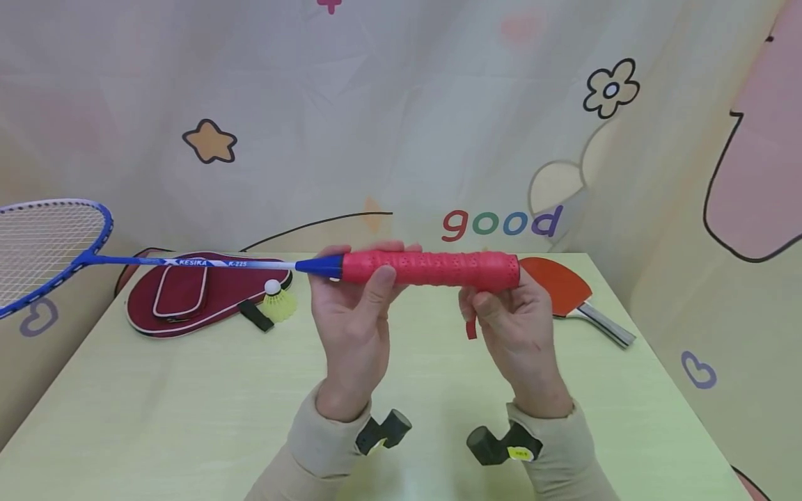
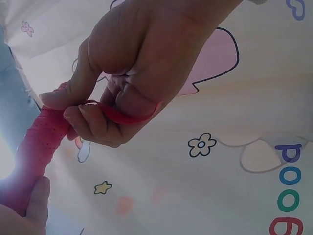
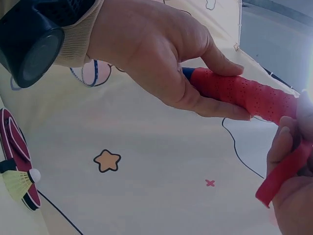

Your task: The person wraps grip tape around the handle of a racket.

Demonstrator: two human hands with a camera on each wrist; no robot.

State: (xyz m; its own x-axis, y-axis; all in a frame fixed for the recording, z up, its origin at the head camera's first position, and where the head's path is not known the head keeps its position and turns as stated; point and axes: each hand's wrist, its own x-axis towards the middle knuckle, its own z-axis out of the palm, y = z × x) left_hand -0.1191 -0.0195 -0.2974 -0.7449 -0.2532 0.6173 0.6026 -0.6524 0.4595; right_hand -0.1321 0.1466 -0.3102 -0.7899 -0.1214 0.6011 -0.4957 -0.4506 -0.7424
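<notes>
A badminton racket (image 1: 263, 264) with a blue frame is held level above the table, its head reaching past the left edge of the head view. Perforated red grip tape (image 1: 432, 269) wraps its handle. My left hand (image 1: 354, 323) grips the handle near the blue cone, thumb in front and fingers behind. At the butt end, my right hand (image 1: 516, 323) pinches the tape between thumb and fingers. A loose tail of tape (image 3: 283, 174) hangs from that hand, also seen as a red strip (image 2: 124, 116) across the palm in the left wrist view.
On the table (image 1: 188, 410), a maroon racket bag (image 1: 232, 278) lies at the back left, with a yellow shuttlecock (image 1: 278, 305) and a small black strip (image 1: 255, 316) beside it. A red table tennis bat (image 1: 557, 282) lies at the back right, partly behind my right hand.
</notes>
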